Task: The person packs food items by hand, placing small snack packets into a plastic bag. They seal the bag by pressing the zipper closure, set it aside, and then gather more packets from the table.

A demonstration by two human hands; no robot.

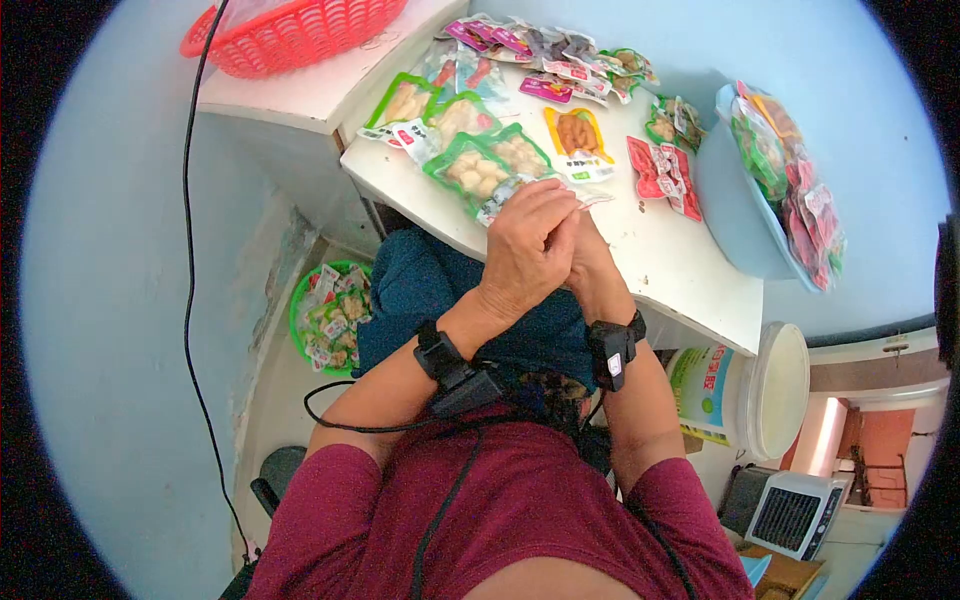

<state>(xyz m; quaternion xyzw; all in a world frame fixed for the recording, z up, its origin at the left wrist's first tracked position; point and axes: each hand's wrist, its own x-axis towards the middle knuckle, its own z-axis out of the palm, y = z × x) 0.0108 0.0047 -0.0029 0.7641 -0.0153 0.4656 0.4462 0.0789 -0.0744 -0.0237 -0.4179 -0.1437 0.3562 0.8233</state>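
My left hand [525, 240] and my right hand [592, 262] are pressed together over the table's front edge, fingers curled. A clear plastic packet [594, 197] sticks out beyond the fingers, and the rest of it is hidden under them. Just left of my hands lie green-edged sealed food packets [474, 173] with pale pieces inside. A yellow-edged packet [578, 133] of brown food lies beyond my fingertips. To the right are red packets [665, 177].
Purple and mixed packets [545, 50] are piled at the back of the white table [690, 268]. A blue tub [735, 215] of packets stands at the right. Below left is a green basket [296, 318] of packets. A red basket [290, 40] and a white bucket [775, 395] flank the table.
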